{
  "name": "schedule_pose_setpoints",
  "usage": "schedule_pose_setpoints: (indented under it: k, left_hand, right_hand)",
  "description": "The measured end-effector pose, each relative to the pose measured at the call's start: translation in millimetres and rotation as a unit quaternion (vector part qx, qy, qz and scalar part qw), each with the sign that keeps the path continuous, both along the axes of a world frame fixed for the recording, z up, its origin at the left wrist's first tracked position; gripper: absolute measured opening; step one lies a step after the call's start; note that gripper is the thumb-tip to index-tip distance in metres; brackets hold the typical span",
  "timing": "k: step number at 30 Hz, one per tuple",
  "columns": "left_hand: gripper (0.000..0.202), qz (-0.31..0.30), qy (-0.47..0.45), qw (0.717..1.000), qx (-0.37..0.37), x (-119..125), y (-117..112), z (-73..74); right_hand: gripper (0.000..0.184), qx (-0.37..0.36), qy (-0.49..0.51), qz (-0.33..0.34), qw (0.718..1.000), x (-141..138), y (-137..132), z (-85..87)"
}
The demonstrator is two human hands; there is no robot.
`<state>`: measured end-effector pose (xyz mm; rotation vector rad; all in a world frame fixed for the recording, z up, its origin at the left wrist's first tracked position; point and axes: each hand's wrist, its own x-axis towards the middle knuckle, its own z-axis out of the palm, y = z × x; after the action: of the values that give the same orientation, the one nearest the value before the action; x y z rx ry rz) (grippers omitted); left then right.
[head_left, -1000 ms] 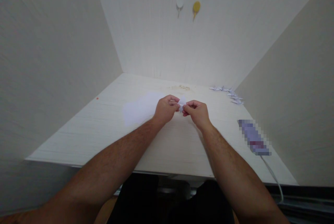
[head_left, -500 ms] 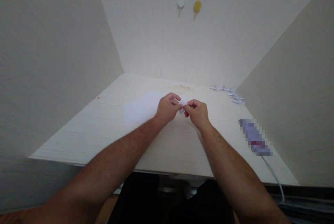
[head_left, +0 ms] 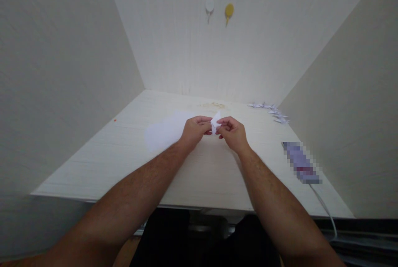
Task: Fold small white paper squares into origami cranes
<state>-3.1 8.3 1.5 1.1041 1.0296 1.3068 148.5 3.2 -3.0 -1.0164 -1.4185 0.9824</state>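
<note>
A small folded piece of white paper (head_left: pixel 215 121) is held up between my two hands above the table, its pointed tip facing away from me. My left hand (head_left: pixel 195 131) pinches its left side between thumb and fingers. On the right side, my right hand (head_left: pixel 232 131) grips it with thumb and forefinger, the other fingers curled. Parts of the paper are hidden behind the fingertips. White paper sheets (head_left: pixel 164 131) lie flat on the table, left of and partly behind my left hand.
Several small folded paper figures (head_left: pixel 273 111) line the back right corner of the table (head_left: pixel 211 175). A pixelated flat device (head_left: pixel 300 161) with a white cable (head_left: pixel 325 205) lies at the right. One white hook (head_left: pixel 209 6) and one yellow hook (head_left: pixel 229 10) are on the back wall.
The folded paper has been turned, so more of it shows, with its tip upward. My left fingers have straightened along its side. The whole view has shifted slightly.
</note>
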Motion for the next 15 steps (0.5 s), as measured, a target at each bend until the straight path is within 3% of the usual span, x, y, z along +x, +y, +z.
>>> schedule_pose_setpoints:
  k: [4,9,15]
  left_hand:
    - [0.02,0.016,0.039,0.999,0.032,0.7,0.7,-2.1]
    - [0.016,0.032,0.1,0.99,0.096,3.1,-0.2,-5.4]
    - [0.015,-0.037,0.011,0.999,0.002,4.4,-3.5,-1.6]
  right_hand:
    - [0.024,0.02,-0.047,-0.017,0.999,-0.2,-0.6,-2.4]
    - [0.019,-0.008,-0.004,-0.056,0.998,-1.8,-1.0,0.6]
    - [0.019,0.006,0.005,-0.057,0.998,-0.6,0.9,-0.7]
